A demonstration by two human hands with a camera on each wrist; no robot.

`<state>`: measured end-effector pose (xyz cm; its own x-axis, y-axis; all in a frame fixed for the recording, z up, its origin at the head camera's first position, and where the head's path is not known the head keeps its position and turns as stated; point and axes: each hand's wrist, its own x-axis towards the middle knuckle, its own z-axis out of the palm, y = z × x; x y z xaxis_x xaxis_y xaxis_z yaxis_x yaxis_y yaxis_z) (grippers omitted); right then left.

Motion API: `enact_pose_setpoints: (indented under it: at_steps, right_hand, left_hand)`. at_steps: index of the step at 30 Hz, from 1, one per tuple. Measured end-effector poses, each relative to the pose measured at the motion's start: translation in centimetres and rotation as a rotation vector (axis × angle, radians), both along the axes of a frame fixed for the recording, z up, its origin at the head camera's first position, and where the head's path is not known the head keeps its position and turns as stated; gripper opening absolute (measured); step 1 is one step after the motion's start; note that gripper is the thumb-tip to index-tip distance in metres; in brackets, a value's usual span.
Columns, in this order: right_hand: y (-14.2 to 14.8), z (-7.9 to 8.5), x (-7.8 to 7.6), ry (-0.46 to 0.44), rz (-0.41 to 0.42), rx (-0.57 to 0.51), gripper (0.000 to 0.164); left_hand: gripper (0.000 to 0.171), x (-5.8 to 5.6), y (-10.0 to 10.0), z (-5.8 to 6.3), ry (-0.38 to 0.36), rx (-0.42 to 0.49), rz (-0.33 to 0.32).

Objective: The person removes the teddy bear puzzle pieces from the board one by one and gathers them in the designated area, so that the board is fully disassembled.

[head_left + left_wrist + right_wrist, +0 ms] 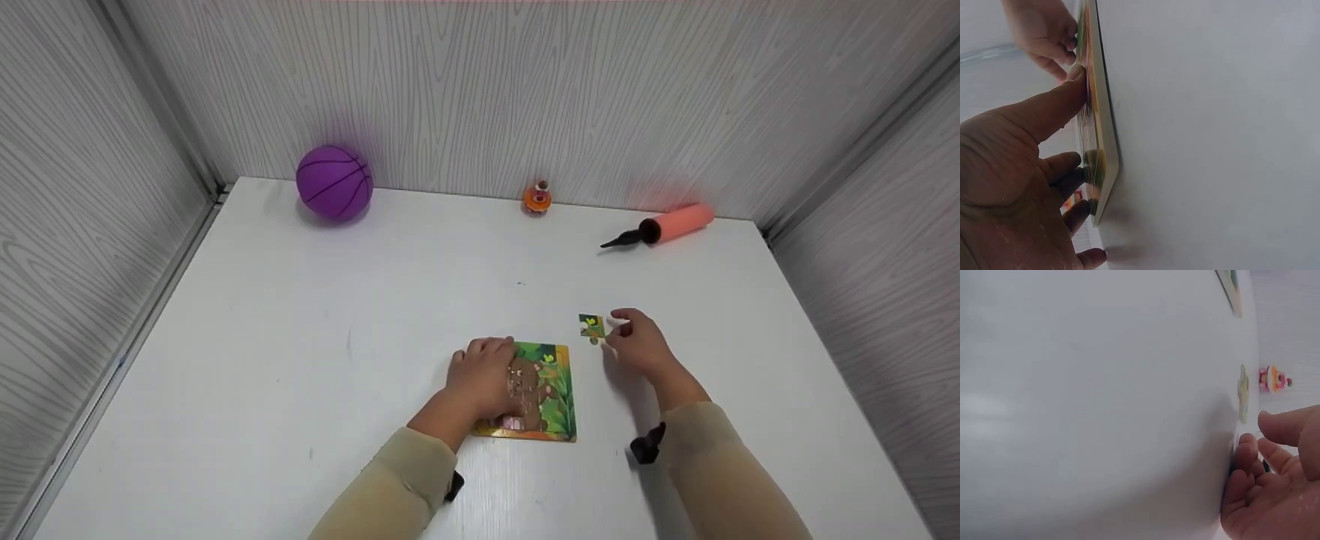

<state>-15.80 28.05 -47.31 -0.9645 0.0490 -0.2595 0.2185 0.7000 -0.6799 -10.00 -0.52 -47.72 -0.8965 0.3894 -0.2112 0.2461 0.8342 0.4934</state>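
Just left of the right hand (639,345), the nearer of the two, lies the loose puzzle piece (592,325), its longer axis running from far to near. That hand's thumb and forefinger stand parted, apparently holding nothing, while the left hand (484,379) rests, unclenched, on the puzzle board (553,435)

Left fingers (1060,166) splayed, right fingers (1246,454) bent

Passage runs between ball (334,184) and puzzle board (551,436); a loose piece (593,327) blocks right fingers (624,313) leftward.
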Motion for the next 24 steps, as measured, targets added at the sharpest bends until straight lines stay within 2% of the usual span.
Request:
enact_pose_setpoints:
  at_steps: [3, 9, 15, 20, 24]
  right_hand:
    - [-1.2, 0.4, 0.8, 0.052, 0.025, -0.01, 0.044]
    - [-4.6, 1.3, 2.3, 0.159, 0.126, -0.006, 0.03]
    - [-7.5, 1.4, 3.5, 0.096, 0.174, 0.016, 0.028]
    - [-9.0, 0.5, 4.1, 0.029, 0.168, 0.063, 0.028]
    - [-9.6, -0.1, 4.4, 0.009, 0.149, 0.095, 0.028]
  left_hand:
    - [0.101, 0.1, -0.1, 0.0, -0.005, 0.021, 0.011]
    - [0.109, 0.0, 0.0, 0.0, -0.018, 0.048, 0.027]
    - [0.108, 0.0, 0.0, 0.0, -0.011, 0.037, 0.025]
    - [0.109, 0.0, 0.0, 0.1, -0.008, 0.024, 0.022]
    - [0.109, 0.0, 0.1, 0.0, -0.012, 0.016, 0.025]
